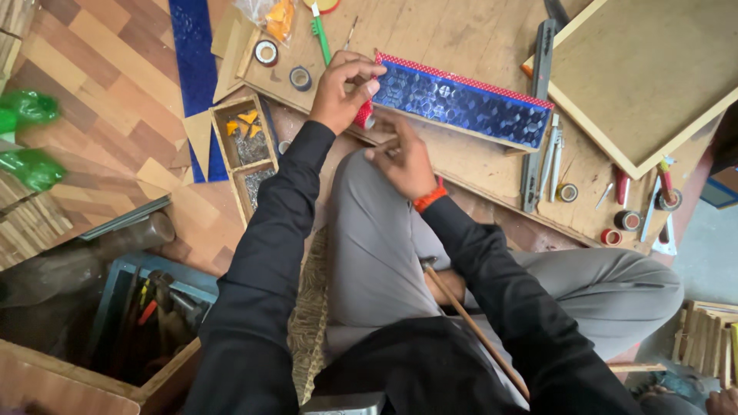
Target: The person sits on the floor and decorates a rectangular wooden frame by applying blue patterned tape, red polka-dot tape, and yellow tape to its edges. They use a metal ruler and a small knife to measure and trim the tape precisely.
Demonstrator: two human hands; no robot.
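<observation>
Left hand: red tape roll gripped at the blue panel end, apparently for edging | Right hand: panel edge pinched, steadied on board.

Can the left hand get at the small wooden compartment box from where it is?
Probably yes. The left hand is up at the red-edged end of the long blue patterned piece; the compartment box sits just beside that forearm, top open, nothing lying between them.
</observation>
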